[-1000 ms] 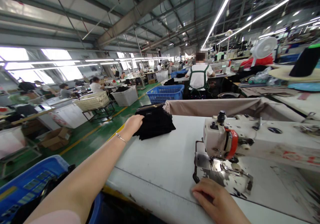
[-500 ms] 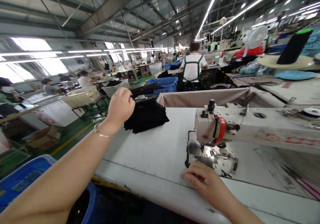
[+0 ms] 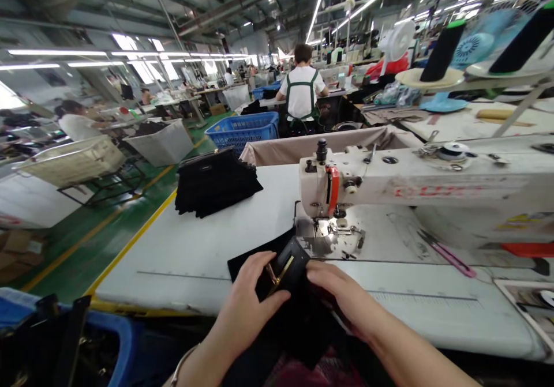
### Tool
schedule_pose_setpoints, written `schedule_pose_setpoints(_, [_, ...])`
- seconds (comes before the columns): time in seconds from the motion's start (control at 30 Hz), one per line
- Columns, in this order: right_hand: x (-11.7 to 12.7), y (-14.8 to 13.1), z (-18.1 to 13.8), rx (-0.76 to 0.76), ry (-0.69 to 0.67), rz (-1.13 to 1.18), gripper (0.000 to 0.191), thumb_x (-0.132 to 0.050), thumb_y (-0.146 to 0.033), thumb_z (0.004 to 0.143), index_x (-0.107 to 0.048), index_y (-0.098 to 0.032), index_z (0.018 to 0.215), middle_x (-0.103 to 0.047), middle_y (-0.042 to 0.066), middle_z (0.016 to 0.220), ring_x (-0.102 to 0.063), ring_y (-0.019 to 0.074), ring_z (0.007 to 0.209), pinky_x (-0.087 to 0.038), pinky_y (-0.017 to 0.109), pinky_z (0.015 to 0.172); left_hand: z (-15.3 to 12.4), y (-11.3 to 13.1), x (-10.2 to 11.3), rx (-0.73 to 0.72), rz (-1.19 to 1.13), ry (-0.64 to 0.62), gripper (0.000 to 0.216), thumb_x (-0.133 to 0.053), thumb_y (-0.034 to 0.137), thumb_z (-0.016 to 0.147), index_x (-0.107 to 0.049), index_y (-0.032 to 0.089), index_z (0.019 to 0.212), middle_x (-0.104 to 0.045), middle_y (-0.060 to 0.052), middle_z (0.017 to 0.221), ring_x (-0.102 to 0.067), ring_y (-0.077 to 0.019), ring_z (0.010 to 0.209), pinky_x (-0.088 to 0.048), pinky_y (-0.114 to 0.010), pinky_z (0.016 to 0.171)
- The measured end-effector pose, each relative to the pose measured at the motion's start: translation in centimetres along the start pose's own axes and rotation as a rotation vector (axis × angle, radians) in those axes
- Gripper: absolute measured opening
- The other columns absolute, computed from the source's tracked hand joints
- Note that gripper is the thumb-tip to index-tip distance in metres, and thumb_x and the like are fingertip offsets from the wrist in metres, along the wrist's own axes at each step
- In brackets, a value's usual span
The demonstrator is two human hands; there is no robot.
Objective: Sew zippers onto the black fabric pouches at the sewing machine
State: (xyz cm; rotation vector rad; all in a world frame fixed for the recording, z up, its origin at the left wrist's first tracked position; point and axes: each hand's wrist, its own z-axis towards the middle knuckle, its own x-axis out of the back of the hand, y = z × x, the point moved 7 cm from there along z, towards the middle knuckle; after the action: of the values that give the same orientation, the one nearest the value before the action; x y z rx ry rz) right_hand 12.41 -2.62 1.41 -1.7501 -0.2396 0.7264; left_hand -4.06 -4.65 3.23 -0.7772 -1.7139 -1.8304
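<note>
Both the left hand (image 3: 255,297) and right hand (image 3: 340,295) grasp a black zippered piece (image 3: 298,255) at six o'clock, angled probably so its zipper (image 3: 284,269) is visible.

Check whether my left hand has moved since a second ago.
Yes: your left hand has come from the black fabric stack toward you, nearer the sewing machine.

Red lettering (image 3: 445,190) on white sewing machine (image 3: 381,175), blurred and unreadable, ruler scale (image 3: 426,299) on tabletop (image 3: 203,243), illegible

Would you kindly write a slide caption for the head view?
Left hand and right hand hold a black piece with gold zipper near a sewing machine.
</note>
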Motion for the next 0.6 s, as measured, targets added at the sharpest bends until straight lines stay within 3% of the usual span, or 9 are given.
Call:
schedule_pose_setpoints(0.1, [-0.7,-1.3,-1.1,-0.001,-0.043,-0.101,0.037,-0.060,-0.044,0.087,-0.069,-0.016,0.108,-0.070,0.007,0.103,-0.062,0.0253,0.100,-0.046,0.037,0.093,0.1,2.0,-1.8,0.026,-0.146,-0.200,0.068,-0.075,0.022,0.072,-0.051,0.028,0.135,-0.062,-0.006,0.129,-0.058,-0.0279,0.117,-0.042,-0.042,0.105])
schedule_pose_setpoints(0.2, [-1.4,-2.5,-2.0,0.009,-0.045,-0.295,0.023,-0.066,-0.027,0.083,-0.068,-0.020,0.104,-0.070,0.001,0.100,-0.063,0.0215,0.097,-0.047,0.033,0.089,-0.7,3.3,-2.6,0.052,-0.345,-0.281,0.050,-0.068,0.020,0.078,-0.059,0.024,0.127,-0.069,-0.004,0.112,-0.064,-0.0234,0.101,-0.049,-0.033,0.091])
schedule_pose_setpoints(0.33, [-0.9,-5.6,-3.4,0.147,0.101,-0.633,0.006,-0.064,-0.026,0.086,-0.066,-0.021,0.082,-0.065,-0.001,0.084,-0.060,0.0181,0.085,-0.047,0.030,0.076,-1.5,3.1,-2.5,0.161,-0.672,-0.272,0.033,-0.072,0.032,0.081,-0.066,0.019,0.110,-0.070,-0.003,0.095,-0.062,-0.0193,0.089,-0.049,-0.026,0.080])
schedule_pose_setpoints(0.43, [-0.3,-8.2,-4.5,0.357,0.251,-0.890,0.012,-0.066,-0.029,0.086,-0.066,-0.022,0.077,-0.062,0.003,0.109,-0.053,0.0222,0.109,-0.041,0.037,0.093,-2.0,3.2,-2.4,0.206,-0.837,-0.315,0.035,-0.073,0.037,0.080,-0.068,0.017,0.108,-0.070,-0.004,0.095,-0.062,-0.0179,0.083,-0.049,-0.025,0.075])
schedule_pose_setpoints(0.5, [-0.4,-8.6,-4.7,0.385,0.224,-0.933,0.011,-0.066,-0.026,0.087,-0.067,-0.023,0.077,-0.060,0.002,0.119,-0.050,0.0215,0.116,-0.037,0.038,0.099,-2.1,3.9,-2.2,0.161,-0.818,-0.361,0.033,-0.071,0.039,0.081,-0.070,0.015,0.104,-0.069,-0.006,0.097,-0.062,-0.0189,0.084,-0.049,-0.026,0.075])
schedule_pose_setpoints(0.6, [-1.0,-7.8,-4.6,0.304,0.112,-0.941,0.016,-0.069,-0.022,0.086,-0.063,-0.021,0.071,-0.065,-0.002,0.090,-0.058,0.0150,0.090,-0.041,0.031,0.084,-2.0,4.9,-1.0,0.071,-0.637,-0.220,0.033,-0.071,0.033,0.080,-0.068,0.018,0.109,-0.069,-0.006,0.107,-0.063,-0.0220,0.099,-0.049,-0.029,0.089])
